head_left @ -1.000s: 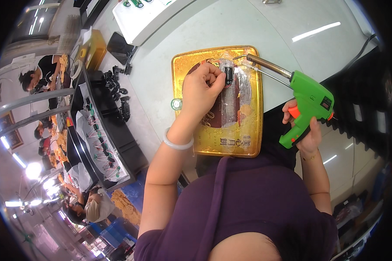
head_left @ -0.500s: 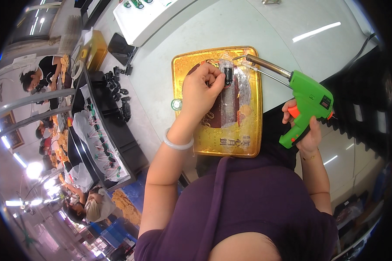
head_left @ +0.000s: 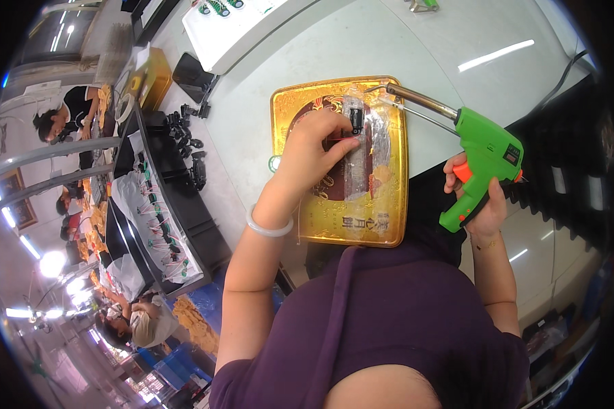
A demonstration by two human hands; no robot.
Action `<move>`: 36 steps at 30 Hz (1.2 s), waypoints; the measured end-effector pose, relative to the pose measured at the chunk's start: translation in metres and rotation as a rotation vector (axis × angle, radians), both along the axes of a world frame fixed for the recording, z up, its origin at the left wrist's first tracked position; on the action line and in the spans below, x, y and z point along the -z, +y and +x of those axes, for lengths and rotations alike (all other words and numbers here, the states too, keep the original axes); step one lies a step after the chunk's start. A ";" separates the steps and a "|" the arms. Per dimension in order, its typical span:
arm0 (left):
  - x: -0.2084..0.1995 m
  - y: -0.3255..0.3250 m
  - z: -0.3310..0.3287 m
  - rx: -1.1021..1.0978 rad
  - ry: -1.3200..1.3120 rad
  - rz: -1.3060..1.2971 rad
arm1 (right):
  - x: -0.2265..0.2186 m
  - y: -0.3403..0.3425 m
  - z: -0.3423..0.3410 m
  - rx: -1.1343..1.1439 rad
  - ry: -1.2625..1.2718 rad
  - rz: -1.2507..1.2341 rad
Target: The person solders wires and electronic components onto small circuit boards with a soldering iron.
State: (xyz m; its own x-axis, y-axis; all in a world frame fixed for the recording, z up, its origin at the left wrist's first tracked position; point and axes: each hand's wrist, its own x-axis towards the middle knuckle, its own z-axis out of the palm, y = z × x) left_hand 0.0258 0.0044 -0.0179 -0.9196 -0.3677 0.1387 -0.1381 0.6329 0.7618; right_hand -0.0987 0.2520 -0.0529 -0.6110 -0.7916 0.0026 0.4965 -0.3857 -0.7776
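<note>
A shallow gold tin lid or tray [head_left: 307,221] lies on the pale worktop with strips of clear tape [head_left: 356,178] across it. On the tape sits a small black part [head_left: 356,120]. My left hand [head_left: 312,148] is curled at its left side, forefinger against it and thumb lower down; a thin red wire [head_left: 336,139] shows between them. Partly behind my wrist is a small green ring [head_left: 274,163]. My right hand [head_left: 481,204] grips a green soldering gun [head_left: 488,146] with an orange trigger, its bent metal tip reaching over the tin near the black part.
A black tray [head_left: 196,235] to the left holds green parts with wires, with several black pieces [head_left: 196,170] beside it. A white tray [head_left: 225,41] with green coils stands at the far side. A black cable [head_left: 559,88] runs along the right. People sit working at far left.
My left thumb has come away from the black part and moved lower, uncovering the red wire. The soldering gun has hardly moved. The view has shifted slightly.
</note>
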 end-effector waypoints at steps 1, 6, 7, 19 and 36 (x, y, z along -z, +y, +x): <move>0.002 -0.003 0.002 0.026 -0.001 -0.097 | -0.001 -0.001 -0.001 0.005 -0.009 -0.004; -0.004 0.006 0.004 0.002 0.147 -0.649 | 0.002 0.000 -0.006 -0.007 0.003 -0.029; -0.005 0.009 0.006 -0.009 0.158 -0.749 | 0.002 0.000 -0.007 -0.022 0.014 -0.033; 0.003 0.016 0.018 -0.200 0.013 -0.457 | 0.005 -0.030 -0.003 -0.184 -0.177 -0.254; -0.007 -0.011 0.028 -0.037 0.092 -0.566 | -0.001 -0.025 0.027 -0.211 -0.067 -0.096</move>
State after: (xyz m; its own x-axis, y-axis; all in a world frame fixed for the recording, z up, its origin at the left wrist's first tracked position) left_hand 0.0538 -0.0068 -0.0109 -0.8822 -0.2447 0.4022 -0.1172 0.9415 0.3159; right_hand -0.0715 0.2275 -0.0518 -0.4330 -0.9001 0.0488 0.6231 -0.3380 -0.7054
